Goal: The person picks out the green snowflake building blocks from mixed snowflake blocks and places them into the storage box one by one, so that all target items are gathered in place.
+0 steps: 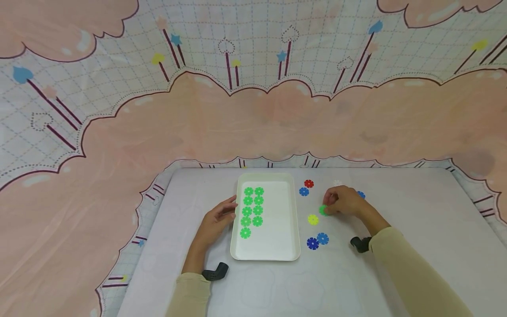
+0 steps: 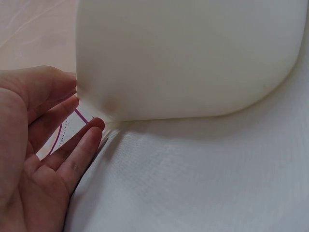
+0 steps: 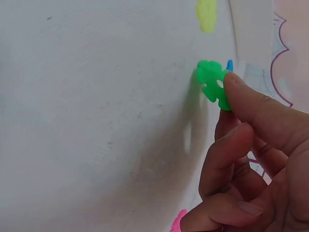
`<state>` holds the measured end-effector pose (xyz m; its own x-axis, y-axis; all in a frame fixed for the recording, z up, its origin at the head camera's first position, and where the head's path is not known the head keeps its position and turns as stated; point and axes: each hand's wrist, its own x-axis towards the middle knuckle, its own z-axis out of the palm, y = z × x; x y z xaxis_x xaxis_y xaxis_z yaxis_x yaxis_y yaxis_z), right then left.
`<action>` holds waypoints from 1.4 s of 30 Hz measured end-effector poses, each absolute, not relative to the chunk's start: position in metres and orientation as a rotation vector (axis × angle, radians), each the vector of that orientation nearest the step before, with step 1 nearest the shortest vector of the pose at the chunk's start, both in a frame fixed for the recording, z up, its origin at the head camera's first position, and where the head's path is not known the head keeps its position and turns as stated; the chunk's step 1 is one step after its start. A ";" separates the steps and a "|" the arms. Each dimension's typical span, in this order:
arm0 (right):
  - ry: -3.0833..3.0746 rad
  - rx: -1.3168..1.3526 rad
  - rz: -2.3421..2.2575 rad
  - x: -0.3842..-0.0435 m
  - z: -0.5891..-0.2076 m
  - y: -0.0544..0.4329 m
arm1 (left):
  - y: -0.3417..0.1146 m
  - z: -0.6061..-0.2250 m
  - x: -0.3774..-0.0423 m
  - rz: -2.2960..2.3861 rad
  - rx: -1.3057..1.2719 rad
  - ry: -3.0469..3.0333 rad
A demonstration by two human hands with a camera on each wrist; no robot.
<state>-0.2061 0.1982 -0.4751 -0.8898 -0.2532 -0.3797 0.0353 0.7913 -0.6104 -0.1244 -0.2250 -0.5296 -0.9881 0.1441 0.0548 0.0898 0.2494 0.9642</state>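
Note:
My right hand (image 1: 343, 201) pinches a green snowflake disc (image 3: 211, 79) between thumb and fingertips, to the right of the tray; the slots in its rim show in the right wrist view. My left hand (image 1: 215, 221) is at the left edge of the white tray (image 1: 273, 254). In the left wrist view its fingertips touch the tray's outer wall (image 2: 183, 72), with the fingers only loosely bent. Inside the tray, several green snowflake discs (image 1: 247, 200) lie in two columns along the left side.
Right of the tray lie a red disc (image 1: 309, 183), a yellow disc (image 1: 313, 219), a dark blue disc (image 1: 312, 243) and several lighter blue discs (image 1: 322, 238). A pale disc (image 1: 337, 182) is behind my right hand. A pink piece (image 3: 177, 222) shows at the right wrist view's bottom edge.

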 end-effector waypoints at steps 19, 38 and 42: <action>2.397 -0.173 -1.023 -0.205 -0.455 0.171 | -0.227 -0.534 -0.125 1.884 0.210 2.438; 2.339 -0.325 -1.052 -0.206 -0.443 0.116 | -0.226 -0.531 -0.125 1.893 0.209 2.431; 2.327 -0.373 -1.043 -0.205 -0.440 0.104 | -0.226 -0.531 -0.125 1.898 0.221 2.427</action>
